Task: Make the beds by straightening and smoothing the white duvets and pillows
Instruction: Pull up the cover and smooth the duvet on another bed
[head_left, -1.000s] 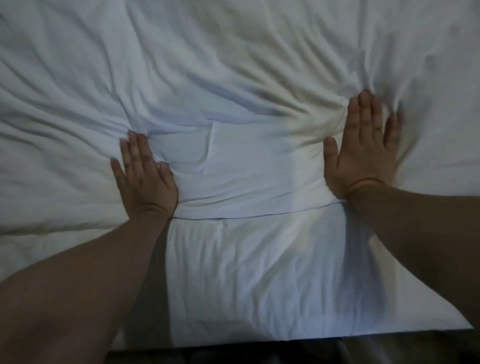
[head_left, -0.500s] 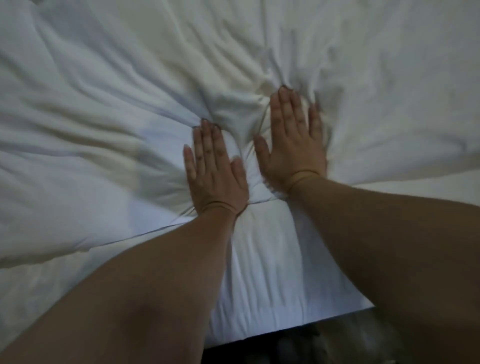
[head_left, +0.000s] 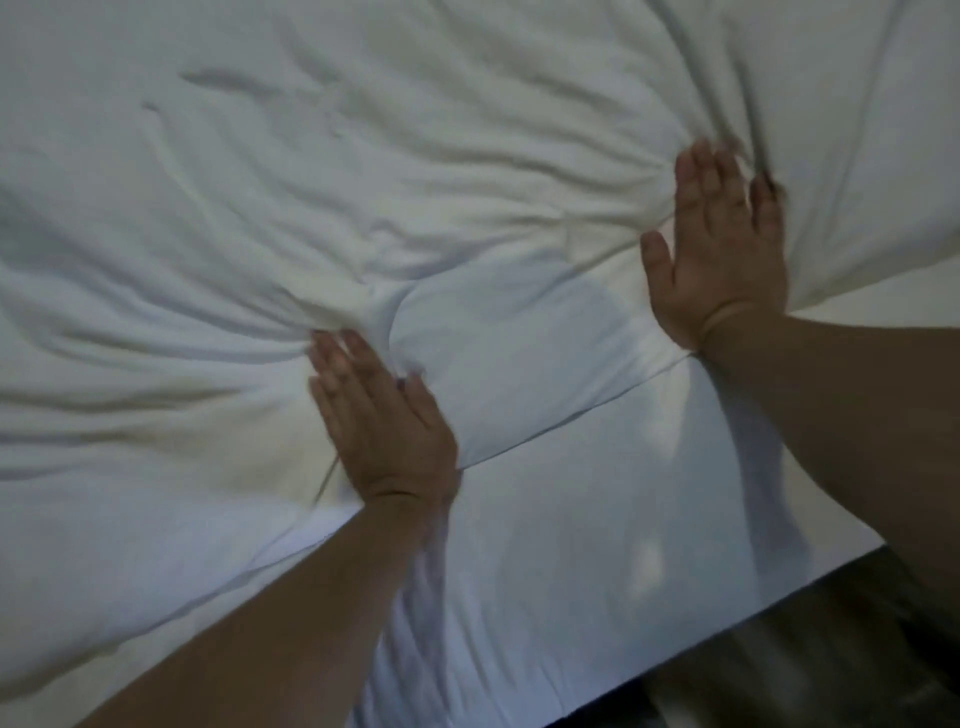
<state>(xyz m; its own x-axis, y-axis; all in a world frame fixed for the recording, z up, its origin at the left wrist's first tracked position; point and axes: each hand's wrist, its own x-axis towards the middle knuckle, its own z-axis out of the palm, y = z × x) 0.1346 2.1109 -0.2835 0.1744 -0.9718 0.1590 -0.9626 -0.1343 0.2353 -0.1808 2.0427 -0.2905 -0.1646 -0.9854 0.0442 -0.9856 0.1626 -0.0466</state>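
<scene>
While my left hand (head_left: 379, 421) and right hand (head_left: 722, 249) press flat, fingers straight, on the duvet (head_left: 311, 182) by the near edge of the bed (head_left: 571, 561), I'm smoothing creases; next, I judge, both palms must sweep outward.

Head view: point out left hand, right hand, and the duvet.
left hand (head_left: 387, 423), head view, back of the hand below the knuckles.
right hand (head_left: 724, 254), head view, back of the hand.
duvet (head_left: 249, 208), head view, wrinkled top surface beyond the fingertips.
</scene>
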